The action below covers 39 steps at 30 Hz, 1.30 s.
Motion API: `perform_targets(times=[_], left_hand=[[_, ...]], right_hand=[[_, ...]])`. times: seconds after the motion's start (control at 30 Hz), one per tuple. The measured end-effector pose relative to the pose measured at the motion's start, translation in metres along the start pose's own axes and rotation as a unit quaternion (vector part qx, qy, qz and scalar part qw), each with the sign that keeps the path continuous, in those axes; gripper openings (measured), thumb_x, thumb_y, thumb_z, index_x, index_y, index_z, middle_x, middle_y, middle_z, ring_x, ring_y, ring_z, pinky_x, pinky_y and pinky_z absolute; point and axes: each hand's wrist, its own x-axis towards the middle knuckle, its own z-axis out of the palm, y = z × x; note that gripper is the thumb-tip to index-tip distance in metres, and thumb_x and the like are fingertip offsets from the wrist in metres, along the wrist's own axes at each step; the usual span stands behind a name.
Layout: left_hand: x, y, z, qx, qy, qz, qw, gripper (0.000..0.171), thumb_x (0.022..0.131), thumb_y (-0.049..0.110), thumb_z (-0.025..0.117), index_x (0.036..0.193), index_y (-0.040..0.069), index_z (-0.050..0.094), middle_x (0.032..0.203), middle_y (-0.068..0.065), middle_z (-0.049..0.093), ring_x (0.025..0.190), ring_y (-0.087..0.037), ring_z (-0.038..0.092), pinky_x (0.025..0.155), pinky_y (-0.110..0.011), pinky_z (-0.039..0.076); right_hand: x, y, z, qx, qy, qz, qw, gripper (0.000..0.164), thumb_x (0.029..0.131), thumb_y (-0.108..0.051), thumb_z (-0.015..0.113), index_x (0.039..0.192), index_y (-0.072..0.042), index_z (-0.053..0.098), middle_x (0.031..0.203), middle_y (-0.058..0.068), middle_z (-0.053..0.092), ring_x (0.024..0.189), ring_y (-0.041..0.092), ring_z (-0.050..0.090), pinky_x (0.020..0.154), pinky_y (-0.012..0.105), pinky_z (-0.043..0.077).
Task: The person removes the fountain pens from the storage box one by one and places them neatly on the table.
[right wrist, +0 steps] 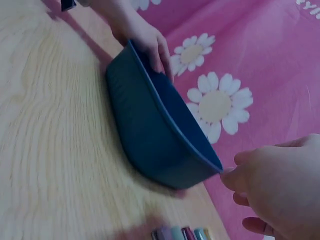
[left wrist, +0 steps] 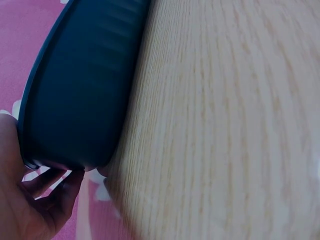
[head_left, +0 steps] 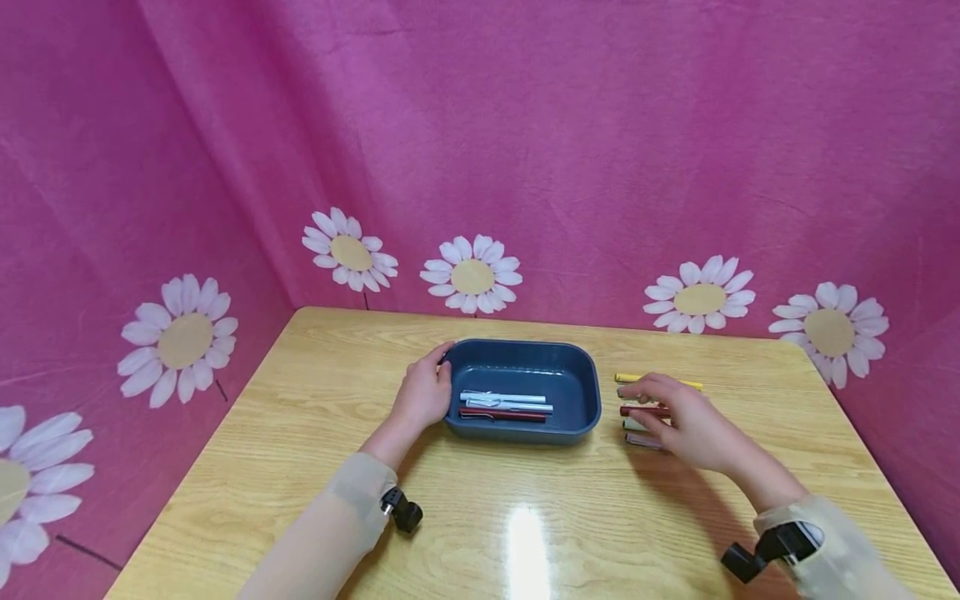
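Note:
A dark blue plastic bin [head_left: 525, 432] sits on the wooden table, and my left hand [head_left: 426, 390] grips its left end, thumb over the rim and fingers against the outside. Two pale blue pens [head_left: 517, 399] and a dark red pen [head_left: 502, 414] lie inside it. To the bin's right, several pens are lined up side by side, among them a yellow pen [head_left: 628, 378], a dark red pen [head_left: 643, 411], a pale green one and a mauve pen [head_left: 642, 441]. Above this row is my right hand [head_left: 693, 425], thumb and fingers apart with nothing between them, partly covering the pens.
Pink cloth [head_left: 570, 167] with white daisies hangs behind the table [head_left: 315, 467] and along its sides. A small black camera [head_left: 403, 510] is worn on the left wrist, another camera [head_left: 780, 546] on the right. Light glares off the table's front middle.

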Motion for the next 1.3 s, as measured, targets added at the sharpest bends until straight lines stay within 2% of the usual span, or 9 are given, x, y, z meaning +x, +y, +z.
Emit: perform_targets(times=[0.17,0.33,0.43,0.63,0.9,1.17,1.3], left_hand=[[0.000,0.002,-0.001,0.006,0.004,0.010,0.9999,0.044,0.114,0.018,0.046,0.157,0.014,0.053,0.149,-0.017,0.060,0.138,-0.034,0.055,0.114,-0.053,0.044],[-0.002,0.001,-0.002,0.014,0.008,0.021,0.9996,0.044,0.113,0.016,0.046,0.156,0.013,0.054,0.146,-0.018,0.062,0.136,-0.036,0.057,0.112,-0.054,0.045],[-0.002,0.001,-0.002,0.013,0.007,0.020,0.9997,0.044,0.113,0.017,0.046,0.156,0.013,0.054,0.146,-0.018,0.062,0.136,-0.036,0.056,0.112,-0.054,0.045],[-0.001,0.001,-0.002,0.010,0.003,0.017,0.9998,0.044,0.114,0.018,0.045,0.157,0.013,0.053,0.148,-0.017,0.061,0.137,-0.035,0.056,0.113,-0.053,0.044],[-0.001,0.000,-0.002,0.008,0.004,0.017,0.9998,0.044,0.114,0.018,0.045,0.157,0.013,0.053,0.149,-0.017,0.060,0.137,-0.034,0.056,0.113,-0.052,0.044],[-0.001,0.000,-0.002,0.009,0.004,0.019,0.9998,0.044,0.114,0.018,0.045,0.157,0.013,0.053,0.149,-0.017,0.060,0.137,-0.035,0.056,0.113,-0.052,0.044],[-0.001,0.001,-0.002,0.010,0.005,0.017,0.9998,0.044,0.114,0.018,0.046,0.157,0.014,0.054,0.148,-0.017,0.061,0.137,-0.035,0.056,0.113,-0.053,0.045]], right_hand=[[0.015,-0.007,0.004,0.018,-0.020,0.017,0.999,0.036,0.096,0.005,0.074,0.130,-0.006,0.071,0.119,0.001,0.069,0.106,0.029,0.067,0.087,0.044,0.062],[0.027,-0.013,0.008,0.016,-0.036,0.024,0.999,0.036,0.098,0.002,0.072,0.132,-0.008,0.070,0.121,0.006,0.070,0.107,0.024,0.064,0.086,0.047,0.060],[0.033,-0.017,0.010,0.012,-0.046,0.034,0.998,0.037,0.099,0.000,0.072,0.133,-0.012,0.070,0.122,0.005,0.070,0.109,0.023,0.063,0.085,0.049,0.059],[0.045,-0.023,0.016,0.012,-0.062,0.056,0.996,0.035,0.102,-0.007,0.071,0.136,-0.012,0.068,0.123,0.006,0.070,0.109,0.022,0.063,0.087,0.051,0.056],[0.063,-0.025,0.027,0.026,-0.059,0.019,0.998,0.034,0.101,-0.005,0.071,0.135,-0.007,0.068,0.123,0.009,0.071,0.107,0.024,0.063,0.088,0.053,0.055],[0.080,-0.027,0.042,0.042,-0.077,0.020,0.996,0.034,0.102,-0.007,0.071,0.136,-0.007,0.069,0.125,0.011,0.070,0.107,0.024,0.064,0.088,0.051,0.056],[0.088,-0.027,0.051,0.045,-0.081,0.005,0.996,0.034,0.101,-0.007,0.072,0.136,-0.006,0.068,0.125,0.012,0.070,0.107,0.024,0.066,0.088,0.049,0.057]])
